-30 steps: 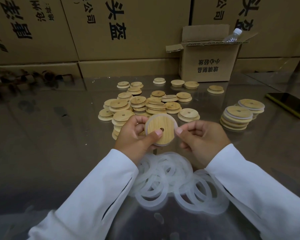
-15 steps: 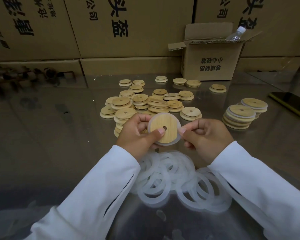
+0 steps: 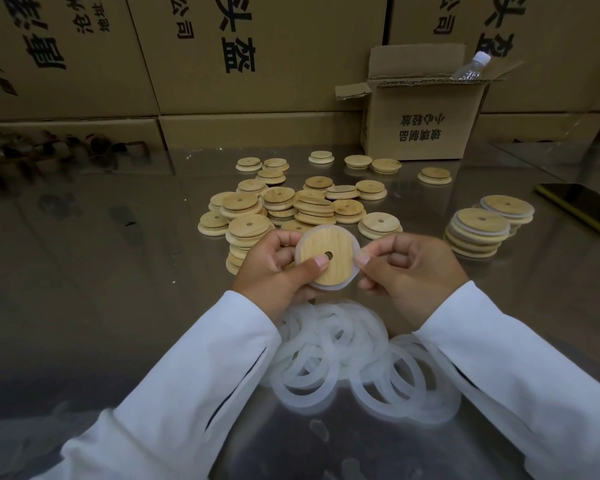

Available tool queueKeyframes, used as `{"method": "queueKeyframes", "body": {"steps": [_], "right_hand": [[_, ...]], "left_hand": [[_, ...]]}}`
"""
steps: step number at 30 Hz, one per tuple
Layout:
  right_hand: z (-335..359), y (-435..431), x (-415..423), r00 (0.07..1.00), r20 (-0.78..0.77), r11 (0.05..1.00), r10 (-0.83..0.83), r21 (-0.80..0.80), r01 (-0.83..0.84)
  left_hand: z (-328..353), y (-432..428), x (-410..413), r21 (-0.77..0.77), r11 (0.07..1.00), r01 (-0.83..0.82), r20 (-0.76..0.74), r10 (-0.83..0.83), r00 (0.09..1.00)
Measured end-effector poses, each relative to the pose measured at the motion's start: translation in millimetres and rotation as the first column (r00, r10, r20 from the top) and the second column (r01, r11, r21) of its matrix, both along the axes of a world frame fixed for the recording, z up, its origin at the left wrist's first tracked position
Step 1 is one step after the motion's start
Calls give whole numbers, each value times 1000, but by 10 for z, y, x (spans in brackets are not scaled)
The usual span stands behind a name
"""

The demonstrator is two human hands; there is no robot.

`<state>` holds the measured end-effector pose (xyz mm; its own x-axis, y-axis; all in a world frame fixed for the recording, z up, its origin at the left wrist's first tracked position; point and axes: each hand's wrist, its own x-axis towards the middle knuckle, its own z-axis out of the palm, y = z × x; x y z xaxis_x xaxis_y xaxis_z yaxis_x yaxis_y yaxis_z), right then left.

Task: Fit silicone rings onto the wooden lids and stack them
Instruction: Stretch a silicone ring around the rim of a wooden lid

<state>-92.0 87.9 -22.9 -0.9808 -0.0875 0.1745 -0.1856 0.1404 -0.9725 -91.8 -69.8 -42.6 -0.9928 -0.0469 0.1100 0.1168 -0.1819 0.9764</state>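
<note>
While left hand (image 3: 271, 271) grips lid (image 3: 326, 259) at frame centre, right hand (image 3: 413, 271) pinches ring (image 3: 331, 288) at lid's 3 o'clock | risk: uneven stretch pops ring off | finished stack (image 3: 478, 230) at 2 o'clock

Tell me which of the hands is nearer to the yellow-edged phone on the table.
Right. The right hand pinches the right edge of the lid, toward the phone; the left hand grips its left side, farther away.

Sleeves (image 3: 205, 375) hide part of the silicone rings (image 3: 309, 381)
</note>
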Motion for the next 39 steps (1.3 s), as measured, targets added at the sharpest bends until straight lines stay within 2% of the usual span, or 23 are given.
{"method": "queueKeyframes", "body": {"steps": [10,21,25,29,35,39], "right_hand": [[57,26,33,993,-113,984,-20,171,40],[-10,17,17,998,-53,996,-39,73,43],[-24,-4,15,993,-92,994,-69,72,76],[-14,19,17,989,-136,994,-53,83,65],[-14,39,7,994,-85,997,-73,27,76],[-14,36,-32,996,46,997,-79,-6,79]], "left_hand": [[7,-4,7,97,995,30,16,-32,999],[9,17,14,40,999,32,-25,-31,999],[11,15,10,41,998,45,-30,-44,999],[22,7,17,110,991,75,4,-75,997],[51,10,33,189,975,114,54,-126,991],[61,17,49,168,978,123,58,-134,989]]}}
